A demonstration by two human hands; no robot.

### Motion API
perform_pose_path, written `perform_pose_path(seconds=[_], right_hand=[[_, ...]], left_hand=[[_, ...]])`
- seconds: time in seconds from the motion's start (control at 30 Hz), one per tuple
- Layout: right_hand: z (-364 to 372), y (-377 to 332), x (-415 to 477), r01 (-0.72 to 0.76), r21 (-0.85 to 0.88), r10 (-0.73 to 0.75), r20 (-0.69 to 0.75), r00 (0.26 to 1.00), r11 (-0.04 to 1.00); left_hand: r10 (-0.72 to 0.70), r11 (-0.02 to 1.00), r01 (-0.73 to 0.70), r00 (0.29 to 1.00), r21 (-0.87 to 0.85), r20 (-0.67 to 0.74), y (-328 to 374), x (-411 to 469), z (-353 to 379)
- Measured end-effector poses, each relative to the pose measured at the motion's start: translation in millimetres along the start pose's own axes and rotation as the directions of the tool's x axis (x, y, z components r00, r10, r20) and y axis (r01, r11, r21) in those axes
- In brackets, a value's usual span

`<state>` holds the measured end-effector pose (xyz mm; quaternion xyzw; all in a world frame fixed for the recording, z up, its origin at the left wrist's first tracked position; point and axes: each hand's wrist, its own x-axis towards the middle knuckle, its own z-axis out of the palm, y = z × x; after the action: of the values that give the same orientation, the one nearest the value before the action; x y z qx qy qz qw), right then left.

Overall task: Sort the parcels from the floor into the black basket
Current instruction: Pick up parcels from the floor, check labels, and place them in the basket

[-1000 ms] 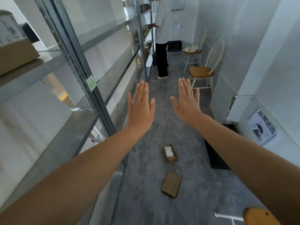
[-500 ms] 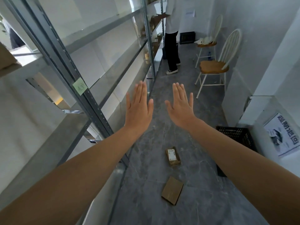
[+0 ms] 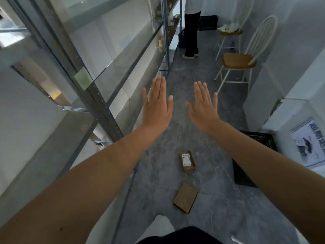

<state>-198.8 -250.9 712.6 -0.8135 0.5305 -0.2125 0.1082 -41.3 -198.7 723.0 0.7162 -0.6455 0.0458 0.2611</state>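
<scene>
Two brown cardboard parcels lie on the grey floor ahead: one with a white label (image 3: 187,160), and a plain flat one (image 3: 185,197) nearer to me. A black basket (image 3: 263,140) stands on the floor at the right wall, partly hidden by my right forearm. My left hand (image 3: 157,104) and my right hand (image 3: 204,106) are stretched out flat side by side, palms down, fingers apart, well above the parcels and holding nothing.
Metal shelving (image 3: 98,95) runs along the left of the narrow aisle. A white chair with a wooden seat (image 3: 239,60) stands at the right, a second chair behind it. A person (image 3: 191,32) stands farther down the aisle. A poster (image 3: 309,143) leans on the right wall.
The view has tilted down and moved forward; the parcels and basket sit nearer and my own legs now show at the bottom. Both hands stay flat and empty.
</scene>
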Motion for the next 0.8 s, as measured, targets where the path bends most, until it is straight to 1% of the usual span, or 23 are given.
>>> perform_pose_path(seconds=[0.2,0.33,0.53,0.8], right_hand=[[3.3,-15.0,31.6,-0.054,-0.002,0.054,-0.03,0.998,0.999],[7.6,-20.0,45.7,-0.097,-0.039,0.095,-0.053,0.994,0.995],[25.2,-25.1,54.7,-0.148,-0.057,0.144,-0.074,0.987,0.987],[41.4,-15.4,58.2,-0.149,-0.079,0.146,-0.035,0.989,0.986]], left_hand=[[0.035,0.997,-0.033,0.999,-0.064,0.029,-20.8,32.1,12.5],[0.087,0.994,-0.084,0.995,-0.073,0.045,-30.5,47.0,21.3],[0.11,0.989,-0.102,0.991,-0.103,0.078,-45.8,56.6,37.0],[0.119,0.988,-0.104,0.983,-0.111,0.138,-52.5,65.8,62.9]])
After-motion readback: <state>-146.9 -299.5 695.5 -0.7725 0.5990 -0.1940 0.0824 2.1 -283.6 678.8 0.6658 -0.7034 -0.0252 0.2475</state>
